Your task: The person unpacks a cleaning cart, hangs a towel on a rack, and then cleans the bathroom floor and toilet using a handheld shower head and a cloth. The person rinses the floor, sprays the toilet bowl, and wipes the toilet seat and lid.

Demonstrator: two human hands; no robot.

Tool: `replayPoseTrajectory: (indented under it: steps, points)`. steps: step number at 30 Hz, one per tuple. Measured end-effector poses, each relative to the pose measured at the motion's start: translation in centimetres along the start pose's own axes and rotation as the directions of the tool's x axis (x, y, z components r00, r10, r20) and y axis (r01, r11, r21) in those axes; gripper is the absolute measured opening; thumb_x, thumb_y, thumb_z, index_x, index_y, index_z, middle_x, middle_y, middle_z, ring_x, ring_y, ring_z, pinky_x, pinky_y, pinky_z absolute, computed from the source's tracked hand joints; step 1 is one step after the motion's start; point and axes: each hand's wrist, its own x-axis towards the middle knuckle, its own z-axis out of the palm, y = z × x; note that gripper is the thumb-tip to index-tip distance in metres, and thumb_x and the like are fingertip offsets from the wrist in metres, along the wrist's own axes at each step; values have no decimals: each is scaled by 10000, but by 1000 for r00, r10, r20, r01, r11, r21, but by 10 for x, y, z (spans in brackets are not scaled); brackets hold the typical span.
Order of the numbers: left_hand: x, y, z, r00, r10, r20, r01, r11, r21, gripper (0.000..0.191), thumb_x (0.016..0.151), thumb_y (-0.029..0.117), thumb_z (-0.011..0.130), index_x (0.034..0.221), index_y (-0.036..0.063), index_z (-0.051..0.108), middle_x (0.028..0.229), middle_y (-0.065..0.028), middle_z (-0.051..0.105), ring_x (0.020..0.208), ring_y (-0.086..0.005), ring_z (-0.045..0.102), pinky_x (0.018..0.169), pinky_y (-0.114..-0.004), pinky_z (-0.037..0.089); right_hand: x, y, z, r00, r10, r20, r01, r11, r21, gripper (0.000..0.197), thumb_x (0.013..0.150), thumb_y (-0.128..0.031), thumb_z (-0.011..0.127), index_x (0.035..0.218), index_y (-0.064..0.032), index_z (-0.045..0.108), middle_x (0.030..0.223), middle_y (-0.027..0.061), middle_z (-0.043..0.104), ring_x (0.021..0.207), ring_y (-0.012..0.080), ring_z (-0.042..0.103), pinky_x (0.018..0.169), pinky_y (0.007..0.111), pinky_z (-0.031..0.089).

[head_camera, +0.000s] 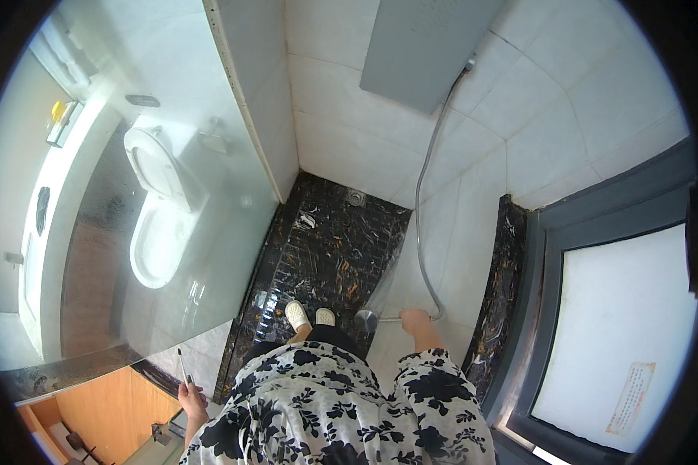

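My right hand (414, 321) is closed around the handle of a hand shower (367, 319), its round head pointing left and water spraying up and away from it. A grey metal shower hose (420, 203) runs from the handle up to a fitting beside a grey wall panel. At the lower left, my left hand (192, 399) grips a slim, light-coloured handle with a small dark tip, perhaps a brush (182, 366). That hand is beside the edge of the glass partition (227, 279).
Dark marbled tiles (343, 250) with a round floor drain (356, 198) lie ahead of my feet. Behind the glass stands a white toilet (160, 232). A grey-framed window (549, 279) is at right, a wooden cabinet (104, 407) at lower left.
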Motion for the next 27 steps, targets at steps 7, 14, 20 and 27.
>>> replayPoseTrajectory:
  steps: [7, 14, 20, 27]
  points:
    - [13, 10, 1, 998, -56, 24, 55, 997, 48, 93, 860, 151, 443, 911, 73, 440, 626, -44, 485, 360, -91, 372, 283, -233, 267, 13, -14, -9, 981, -18, -194, 21, 1000, 15, 170, 760, -117, 492, 873, -100, 618, 838, 105, 635, 816, 287, 615, 685, 433, 477]
    - [35, 29, 20, 994, -17, 108, 7, 996, 87, 98, 857, 143, 458, 918, 66, 448, 607, -42, 506, 360, -95, 404, 276, -241, 292, 41, -29, -45, 960, 36, -277, -19, 998, 65, 160, 771, -134, 488, 860, -109, 619, 820, 105, 635, 797, 275, 621, 659, 432, 477]
    - [53, 31, 42, 991, -16, 134, -4, 990, 143, 96, 859, 140, 459, 911, 59, 456, 612, -52, 513, 347, -104, 404, 275, -245, 295, 59, -37, -95, 930, 100, -352, -95, 995, 30, 149, 796, -135, 482, 883, -115, 601, 844, 87, 632, 827, 264, 616, 676, 407, 480]
    - [64, 13, 38, 992, 30, 125, -42, 994, 98, 96, 853, 129, 459, 911, 53, 462, 593, -57, 506, 344, -106, 401, 283, -248, 296, 76, -95, -154, 886, -233, -400, 275, 960, 50, 140, 774, -161, 540, 887, -82, 566, 872, 117, 601, 842, 292, 593, 691, 423, 478]
